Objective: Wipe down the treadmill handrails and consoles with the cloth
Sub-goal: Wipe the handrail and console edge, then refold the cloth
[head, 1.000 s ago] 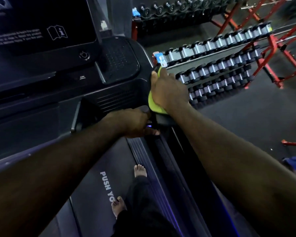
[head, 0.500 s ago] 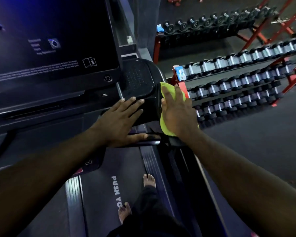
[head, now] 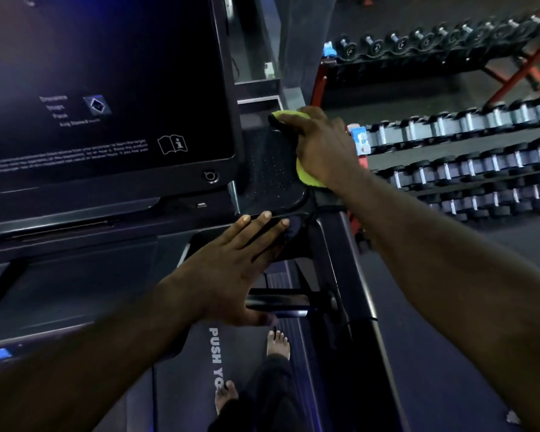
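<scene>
My right hand (head: 321, 148) presses the yellow cloth (head: 306, 177) flat against the far right of the console tray (head: 272, 176). My left hand (head: 231, 263) lies open, fingers straight, on its near lip. Mid-job, I judge: screen (head: 106, 73) and handrail (head: 278, 302) likely remain.
</scene>
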Available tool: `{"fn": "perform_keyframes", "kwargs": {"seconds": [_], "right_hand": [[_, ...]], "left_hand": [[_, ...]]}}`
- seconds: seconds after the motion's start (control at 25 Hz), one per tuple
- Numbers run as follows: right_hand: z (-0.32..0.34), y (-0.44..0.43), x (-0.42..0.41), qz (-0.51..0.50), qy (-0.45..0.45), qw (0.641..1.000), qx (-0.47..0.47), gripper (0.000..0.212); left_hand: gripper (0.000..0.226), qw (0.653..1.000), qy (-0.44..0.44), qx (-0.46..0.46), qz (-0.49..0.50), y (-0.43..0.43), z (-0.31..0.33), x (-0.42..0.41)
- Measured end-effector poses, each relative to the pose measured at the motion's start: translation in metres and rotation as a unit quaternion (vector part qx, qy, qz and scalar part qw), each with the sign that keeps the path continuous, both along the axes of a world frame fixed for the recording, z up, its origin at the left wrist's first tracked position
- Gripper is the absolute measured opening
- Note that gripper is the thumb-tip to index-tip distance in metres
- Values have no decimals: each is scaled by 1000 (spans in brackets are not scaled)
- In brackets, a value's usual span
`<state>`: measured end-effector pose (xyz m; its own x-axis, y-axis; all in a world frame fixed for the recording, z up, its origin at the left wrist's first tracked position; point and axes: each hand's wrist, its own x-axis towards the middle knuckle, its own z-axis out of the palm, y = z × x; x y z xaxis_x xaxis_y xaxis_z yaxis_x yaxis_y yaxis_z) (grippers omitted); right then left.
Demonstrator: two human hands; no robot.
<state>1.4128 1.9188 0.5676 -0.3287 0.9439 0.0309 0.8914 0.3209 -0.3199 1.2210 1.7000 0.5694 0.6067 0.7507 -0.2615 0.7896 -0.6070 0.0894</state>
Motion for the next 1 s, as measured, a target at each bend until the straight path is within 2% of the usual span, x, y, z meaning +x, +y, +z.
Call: {"fn": "perform_keyframes", "kwargs": {"seconds": [0.12,0.24,0.44,0.6,0.84,1.0], "right_hand": [[-3,27,-6,45,7,999,-28,54],[-3,11,1,14,12,999,-32,48],[4,-104,29,-95,-4,995,-43,52],[8,-183,45,-116,-49,992,-33,59],[9,-94,22,-89,-44,994,-51,59],[18,-22,-4,-59,-1,997,-49,46]], "left_hand": [[125,1000,-2,7,-1,0,0,1],[122,1000,4,14,-5,-1,2,0],[118,999,12,28,-28,-2,0,1],[116,999,13,27,-35,-2,-3,-1],[116,999,0,33,-33,1,-8,-2],[117,999,-20,23,-29,1,-13,-3]]}}
